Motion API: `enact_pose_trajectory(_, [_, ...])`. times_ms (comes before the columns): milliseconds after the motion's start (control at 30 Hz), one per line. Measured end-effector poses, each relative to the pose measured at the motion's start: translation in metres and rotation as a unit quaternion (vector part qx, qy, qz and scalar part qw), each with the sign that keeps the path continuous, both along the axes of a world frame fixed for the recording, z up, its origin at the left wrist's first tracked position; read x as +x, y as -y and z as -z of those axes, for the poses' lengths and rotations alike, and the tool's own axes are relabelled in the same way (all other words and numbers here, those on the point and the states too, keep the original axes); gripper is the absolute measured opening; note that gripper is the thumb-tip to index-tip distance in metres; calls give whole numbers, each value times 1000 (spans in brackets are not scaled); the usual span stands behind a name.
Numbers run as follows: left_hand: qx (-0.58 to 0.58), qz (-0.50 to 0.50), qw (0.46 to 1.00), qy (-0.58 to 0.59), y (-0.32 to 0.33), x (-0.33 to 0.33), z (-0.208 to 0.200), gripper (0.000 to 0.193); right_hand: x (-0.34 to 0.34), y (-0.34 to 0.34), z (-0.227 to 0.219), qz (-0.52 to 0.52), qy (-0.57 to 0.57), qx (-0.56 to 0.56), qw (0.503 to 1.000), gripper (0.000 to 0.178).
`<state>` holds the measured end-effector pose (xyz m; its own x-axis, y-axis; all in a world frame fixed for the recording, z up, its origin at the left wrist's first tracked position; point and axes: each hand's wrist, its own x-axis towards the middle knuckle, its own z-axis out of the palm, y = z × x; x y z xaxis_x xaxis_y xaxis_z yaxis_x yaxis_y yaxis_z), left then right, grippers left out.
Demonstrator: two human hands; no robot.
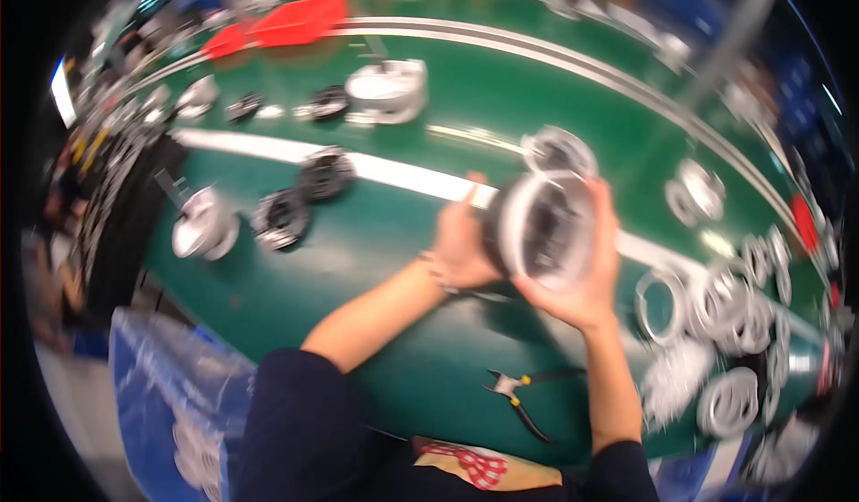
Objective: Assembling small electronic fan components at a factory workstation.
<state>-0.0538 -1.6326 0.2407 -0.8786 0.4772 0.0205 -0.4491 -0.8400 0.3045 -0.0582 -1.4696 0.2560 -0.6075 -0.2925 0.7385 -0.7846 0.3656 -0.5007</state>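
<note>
A round housing [557, 229] with a white rim and a dark inside is held up over the green bench, tilted with its opening toward the right. My left hand [465, 244] presses against its dark outer side, fingers partly behind it. My right hand [598, 274] grips the white rim from the right and below. Motion blurs the inner parts. Just beyond the housing is another white ring-shaped part [562, 147]. Below my hands, a pair of cutting pliers [510, 387] with black and yellow handles lies with its jaws apart.
Two black round parts [282, 218] and a white cup-shaped part [204, 225] are at left. A larger white housing [389, 89] stands farther back. Several white rings [660, 307] and a clear plastic bag [678, 378] crowd the right. Red trays [300, 21] sit at the far side.
</note>
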Motion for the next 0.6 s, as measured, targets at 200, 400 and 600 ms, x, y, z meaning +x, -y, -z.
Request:
enact_pose_trajectory(200, [-25,21,998,-46,-17,-5,10,63,17,-22,9,-69,270,-256,926,102])
enact_pose_trajectory(400, [-85,-36,991,-94,-20,5,22,64,22,-5,18,0,221,-180,958,100])
enact_pose_trajectory(600, [-29,9,996,-82,-10,2,20,69,29,2,2,69,58,2,996,98])
